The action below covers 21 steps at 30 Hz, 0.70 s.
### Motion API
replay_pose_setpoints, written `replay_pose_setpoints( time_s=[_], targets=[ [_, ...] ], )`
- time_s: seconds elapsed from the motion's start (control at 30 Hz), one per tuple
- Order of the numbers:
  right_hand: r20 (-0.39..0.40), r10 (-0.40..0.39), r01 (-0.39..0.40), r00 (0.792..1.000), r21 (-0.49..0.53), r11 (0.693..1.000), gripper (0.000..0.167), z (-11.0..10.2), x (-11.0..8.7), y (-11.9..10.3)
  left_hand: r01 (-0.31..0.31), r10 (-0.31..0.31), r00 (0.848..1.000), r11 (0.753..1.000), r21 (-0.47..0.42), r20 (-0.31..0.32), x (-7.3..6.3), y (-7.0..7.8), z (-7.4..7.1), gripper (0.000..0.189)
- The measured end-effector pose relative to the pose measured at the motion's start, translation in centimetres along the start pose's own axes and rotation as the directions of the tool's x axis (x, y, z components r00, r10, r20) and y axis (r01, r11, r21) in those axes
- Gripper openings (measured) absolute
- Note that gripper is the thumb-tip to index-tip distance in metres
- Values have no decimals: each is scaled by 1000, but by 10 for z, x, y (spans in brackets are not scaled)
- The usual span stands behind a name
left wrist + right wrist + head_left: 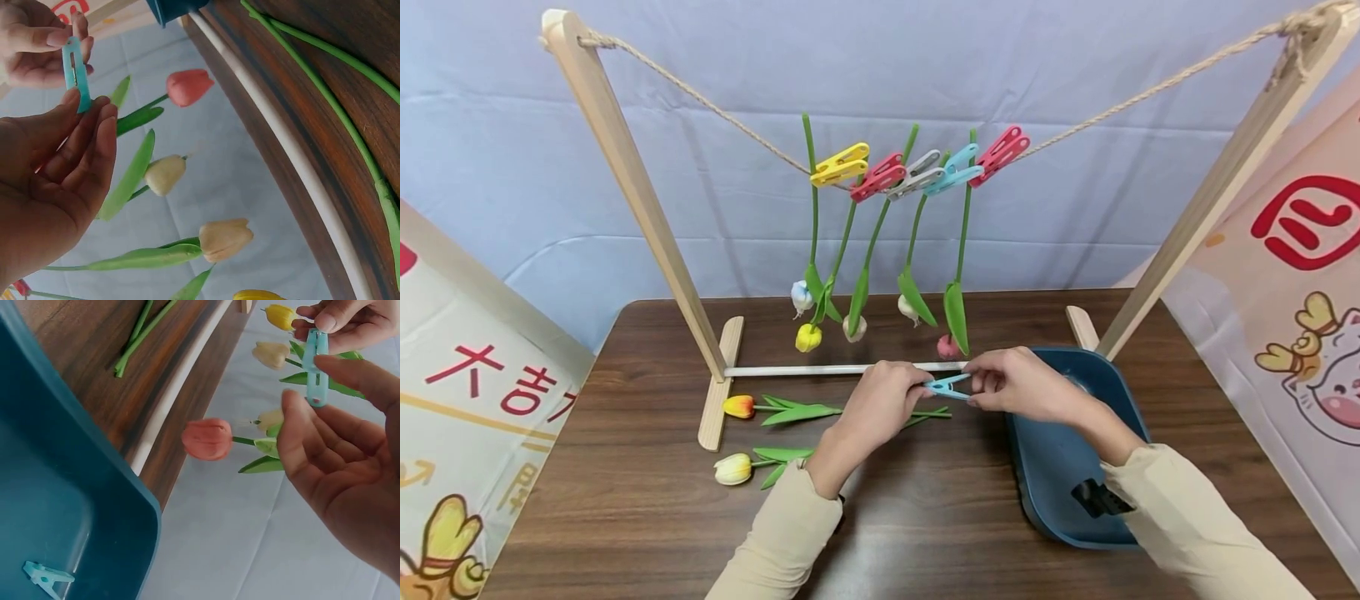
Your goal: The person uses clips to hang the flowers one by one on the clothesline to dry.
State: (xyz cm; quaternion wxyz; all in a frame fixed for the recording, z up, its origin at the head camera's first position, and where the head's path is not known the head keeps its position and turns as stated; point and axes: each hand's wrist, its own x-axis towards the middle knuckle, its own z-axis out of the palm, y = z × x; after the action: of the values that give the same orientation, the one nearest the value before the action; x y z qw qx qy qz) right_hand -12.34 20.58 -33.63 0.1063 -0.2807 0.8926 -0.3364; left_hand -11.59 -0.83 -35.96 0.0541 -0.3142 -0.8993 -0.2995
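Observation:
A light blue clothespin (951, 386) is between both hands, over the white bar of the stand. Pinching one end of it with thumb and fingers is my left hand (883, 400). My right hand (1022, 383) has its thumb and fingertips at the two spread arms of the other end. Behind the hands, several tulips hang upside down from the rope (700, 98), among them a pink tulip (207, 439). Their stems are clipped by a yellow clothespin (841, 165), two red ones, a grey clothespin (916, 175) and another light blue one.
An orange-yellow tulip (740, 407) and a pale yellow tulip (733, 469) lie on the table at left, partly behind my left arm. Under my right forearm stands a dark blue basin (1045, 467); a light blue clothespin (47, 576) lies in it. Wooden posts (640, 192) flank the work.

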Motion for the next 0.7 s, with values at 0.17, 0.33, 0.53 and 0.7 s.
replay_pose_setpoints(
  time_s=[0.17,0.33,0.53,0.7],
  targets=[
    [-64,-8,8,998,-10,1000,22,-3,-6,3,55,-56,998,998,25,21,-1,-11,-2,10],
    [-91,5,-12,996,-75,997,20,-13,-16,8,212,-237,963,960,182,125,-2,-36,-1,12],
    [-78,43,-50,996,-91,995,19,-21,-28,15,338,-421,883,877,342,208,-4,-61,15,15],
    [-94,53,-61,994,-81,995,15,-23,-34,22,391,-511,829,820,418,226,-6,-76,30,10]
  ],
)
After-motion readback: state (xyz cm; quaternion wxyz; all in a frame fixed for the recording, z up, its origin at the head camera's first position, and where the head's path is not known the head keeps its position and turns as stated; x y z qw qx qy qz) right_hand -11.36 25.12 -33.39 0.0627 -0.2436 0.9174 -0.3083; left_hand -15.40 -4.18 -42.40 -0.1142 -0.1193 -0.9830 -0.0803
